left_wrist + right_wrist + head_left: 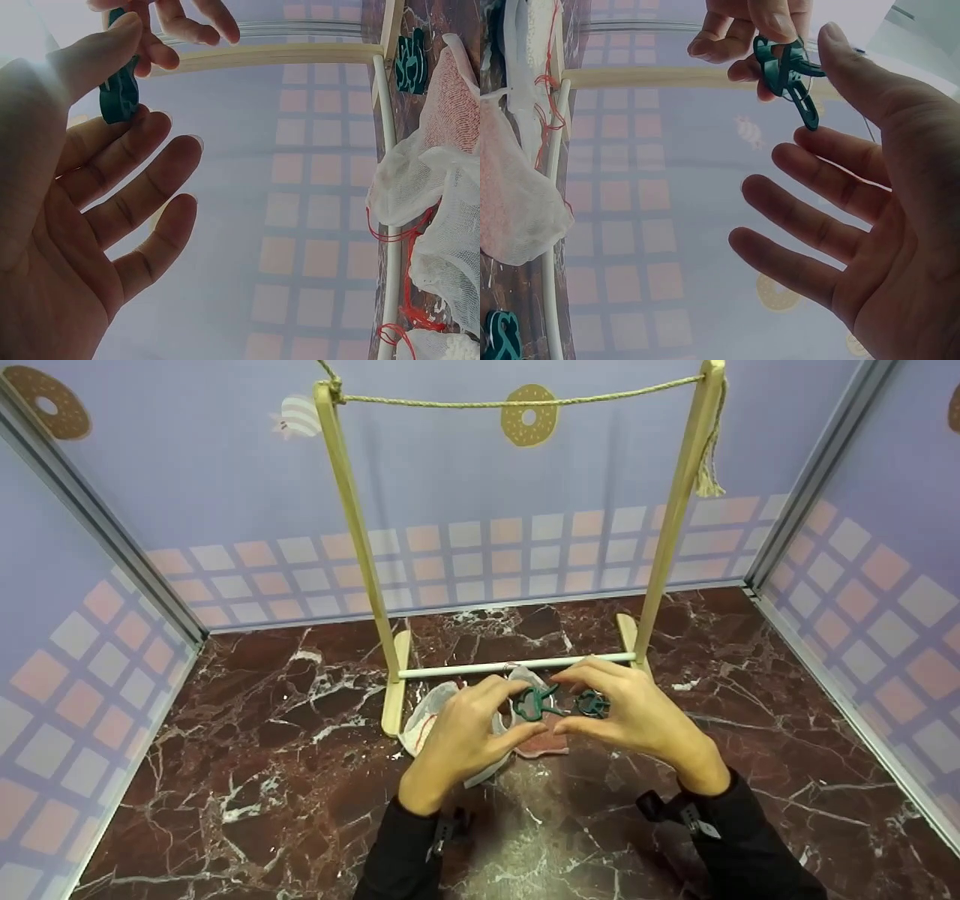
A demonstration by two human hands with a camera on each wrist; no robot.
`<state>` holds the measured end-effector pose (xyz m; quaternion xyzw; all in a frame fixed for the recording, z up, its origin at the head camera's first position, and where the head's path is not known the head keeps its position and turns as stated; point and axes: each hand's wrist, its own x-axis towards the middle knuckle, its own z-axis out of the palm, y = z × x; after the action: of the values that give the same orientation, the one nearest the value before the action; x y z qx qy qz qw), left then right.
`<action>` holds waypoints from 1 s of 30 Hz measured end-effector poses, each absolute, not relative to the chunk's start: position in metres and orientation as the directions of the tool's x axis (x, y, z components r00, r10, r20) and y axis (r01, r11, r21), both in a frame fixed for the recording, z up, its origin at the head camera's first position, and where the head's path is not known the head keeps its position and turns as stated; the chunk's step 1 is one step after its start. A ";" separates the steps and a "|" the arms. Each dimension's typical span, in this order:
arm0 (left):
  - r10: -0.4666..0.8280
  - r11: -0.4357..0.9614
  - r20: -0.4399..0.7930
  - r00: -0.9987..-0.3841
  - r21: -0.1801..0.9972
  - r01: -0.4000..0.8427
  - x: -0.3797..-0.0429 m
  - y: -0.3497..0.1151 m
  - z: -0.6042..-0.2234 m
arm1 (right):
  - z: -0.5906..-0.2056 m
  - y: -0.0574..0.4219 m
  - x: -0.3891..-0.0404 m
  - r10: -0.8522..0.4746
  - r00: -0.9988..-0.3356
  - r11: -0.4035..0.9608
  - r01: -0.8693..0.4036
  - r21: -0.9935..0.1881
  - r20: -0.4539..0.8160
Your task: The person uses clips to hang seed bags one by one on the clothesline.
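A green plastic clip (534, 703) is between my hands, its two handles pointing toward the right hand. My left hand (474, 722) pinches it between thumb and fingertips; the left wrist view shows the other fingers spread loosely. My right hand (637, 706) is held around the handle ends with thumb and index finger apart; in the right wrist view its fingers (810, 247) are extended, near the handles and not gripping them. A second green clip (592, 705) lies on the table behind the right hand. Mesh bags (457, 187) with red drawstrings lie below the hands, partly hidden.
A wooden rack (356, 532) stands behind the hands, with a rope (450, 404) strung across its top and a white bar (450, 670) near its base. Patterned panels (465, 472) enclose the dark red marbled table (300, 795) at the back and sides.
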<state>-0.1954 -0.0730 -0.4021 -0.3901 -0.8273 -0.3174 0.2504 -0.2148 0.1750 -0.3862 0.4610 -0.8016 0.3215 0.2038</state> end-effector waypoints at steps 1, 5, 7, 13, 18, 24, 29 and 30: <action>0.486 0.496 0.662 -0.571 0.329 0.804 -0.195 -0.073 -0.402 | -0.386 0.175 -0.215 -0.604 -0.485 0.364 -0.874 -0.322 0.632; 0.486 0.499 0.663 -0.570 0.325 0.804 -0.196 -0.072 -0.403 | -0.387 0.175 -0.215 -0.604 -0.482 0.356 -0.876 -0.326 0.634; 0.487 0.495 0.663 -0.568 0.326 0.805 -0.196 -0.072 -0.404 | -0.387 0.176 -0.214 -0.605 -0.489 0.360 -0.872 -0.332 0.629; 0.483 0.483 0.661 -0.575 0.347 0.804 -0.194 -0.070 -0.405 | -0.388 0.176 -0.215 -0.597 -0.475 0.380 -0.877 -0.294 0.646; 0.481 0.477 0.658 -0.580 0.359 0.802 -0.194 -0.069 -0.406 | -0.388 0.174 -0.217 -0.588 -0.442 0.340 -0.895 -0.288 0.677; 0.455 0.520 0.687 -0.566 0.311 0.796 -0.198 -0.072 -0.402 | -0.383 0.176 -0.215 -0.560 -0.466 0.292 -0.885 -0.363 0.685; 0.359 0.594 0.684 -0.635 0.357 0.721 -0.206 -0.075 -0.403 | -0.368 0.177 -0.210 -0.510 -0.456 0.264 -0.890 -0.371 0.729; 0.333 0.614 0.671 -0.663 0.379 0.692 -0.208 -0.075 -0.405 | -0.364 0.177 -0.207 -0.503 -0.454 0.263 -0.891 -0.370 0.736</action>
<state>-0.2082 -0.0750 -0.4051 -0.3002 -0.8537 -0.3205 0.2801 -0.2074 0.1774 -0.3636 0.4611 -0.7556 0.3949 0.2458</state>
